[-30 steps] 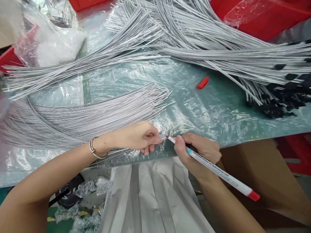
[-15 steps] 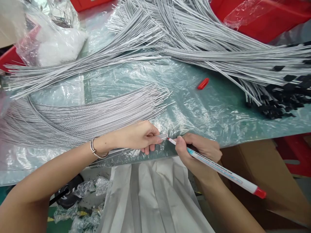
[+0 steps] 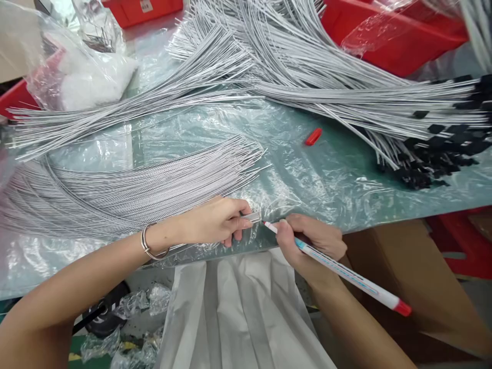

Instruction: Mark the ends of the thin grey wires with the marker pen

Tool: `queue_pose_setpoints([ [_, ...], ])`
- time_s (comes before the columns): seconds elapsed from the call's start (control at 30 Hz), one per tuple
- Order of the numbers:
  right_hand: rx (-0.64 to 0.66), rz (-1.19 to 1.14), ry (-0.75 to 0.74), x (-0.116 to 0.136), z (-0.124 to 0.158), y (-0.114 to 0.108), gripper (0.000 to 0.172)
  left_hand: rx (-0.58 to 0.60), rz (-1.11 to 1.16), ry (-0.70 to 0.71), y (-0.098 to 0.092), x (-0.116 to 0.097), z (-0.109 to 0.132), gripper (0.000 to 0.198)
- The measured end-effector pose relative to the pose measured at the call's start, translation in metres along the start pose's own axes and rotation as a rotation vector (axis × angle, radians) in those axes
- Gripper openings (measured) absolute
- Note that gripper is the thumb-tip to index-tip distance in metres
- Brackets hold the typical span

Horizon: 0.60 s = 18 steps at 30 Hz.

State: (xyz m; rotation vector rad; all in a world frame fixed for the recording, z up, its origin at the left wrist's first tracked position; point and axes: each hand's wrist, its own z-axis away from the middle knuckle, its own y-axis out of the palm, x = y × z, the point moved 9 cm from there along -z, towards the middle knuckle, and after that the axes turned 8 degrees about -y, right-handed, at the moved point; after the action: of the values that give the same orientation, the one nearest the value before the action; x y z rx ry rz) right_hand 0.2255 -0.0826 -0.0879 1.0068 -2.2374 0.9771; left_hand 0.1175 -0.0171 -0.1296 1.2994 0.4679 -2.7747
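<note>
My left hand (image 3: 215,223) pinches the ends of a small bunch of thin grey wires (image 3: 251,217) at the table's front edge; a bracelet sits on its wrist. My right hand (image 3: 311,241) is closed round a white marker pen (image 3: 338,269) with a red end. The pen's red tip touches the wire ends just right of my left fingers. A large fan of the same grey wires (image 3: 134,187) lies on the plastic sheet behind my left hand.
More wire bundles (image 3: 307,66) cross the back of the table, some ending in black connectors (image 3: 430,164). A red pen cap (image 3: 313,136) lies mid-table. Red bins (image 3: 384,36) stand at the back, a plastic bag of white parts (image 3: 88,72) at back left, a cardboard box (image 3: 423,277) lower right.
The hands stay together at the wire ends with the pen tip against them. The view has shifted slightly, and the pen's rear end swung a little.
</note>
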Motion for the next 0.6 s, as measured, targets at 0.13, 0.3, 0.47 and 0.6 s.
queue_pose_setpoints([
  [0.13, 0.026, 0.051, -0.032, 0.0034, -0.0022, 0.0027, 0.027, 0.007, -0.014, 0.006, 0.0010, -0.0009, -0.0003, 0.026],
  [0.3, 0.031, 0.080, -0.047, 0.0047, -0.0032, 0.0029, 0.026, 0.014, -0.017, -0.007, 0.0015, -0.0007, -0.0008, 0.028],
  [0.47, 0.046, 0.104, -0.059, 0.0061, -0.0027, 0.0045, 0.025, 0.026, 0.001, -0.018, 0.0018, -0.0001, -0.0001, 0.028],
  [0.6, 0.075, 0.104, -0.029, 0.0043, -0.0023, 0.0066, 0.025, 0.024, 0.000, -0.023, 0.0019, 0.0006, -0.0008, 0.028],
])
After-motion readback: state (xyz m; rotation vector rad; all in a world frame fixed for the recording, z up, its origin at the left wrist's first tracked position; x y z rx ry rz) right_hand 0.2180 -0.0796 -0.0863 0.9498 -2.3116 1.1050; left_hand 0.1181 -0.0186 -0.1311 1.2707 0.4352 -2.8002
